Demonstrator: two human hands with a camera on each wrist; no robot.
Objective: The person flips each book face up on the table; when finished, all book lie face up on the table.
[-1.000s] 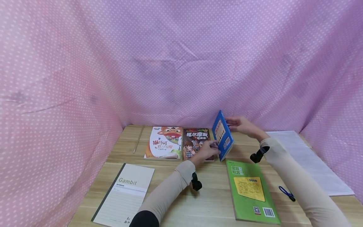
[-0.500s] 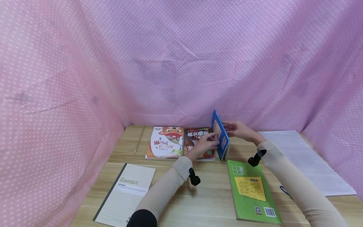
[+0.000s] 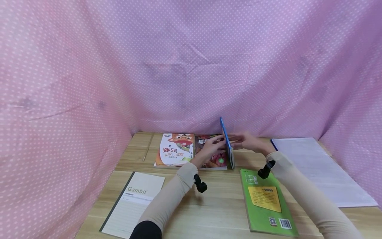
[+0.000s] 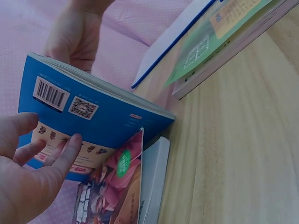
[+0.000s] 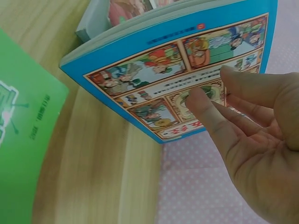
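Note:
A blue paperback book (image 3: 225,134) stands steeply on its edge between my two hands. Fingers of my left hand (image 3: 209,150) lie fairly straight against its back cover (image 4: 56,116), which carries a barcode and a QR code. On the other side, the fingertips of my right hand (image 3: 249,142) touch the illustrated front cover (image 5: 154,84). Under my left hand lies a dark comic-style book (image 3: 217,162), partly covered by that hand. Directly left of it is a white and orange book (image 3: 174,151) with a cartoon animal on the cover.
A green book (image 3: 265,202) lies nearer me on the right, beside my right forearm. A white notebook (image 3: 134,202) is at the front left. Behind it rests a thin stick (image 3: 148,147). White sheets (image 3: 316,169) lie far right. Pink dotted cloth (image 3: 191,83) hangs behind the table.
The blue book has tilted and shifted left until it shows almost edge-on in the head view. Both hands have moved slightly left along with it.

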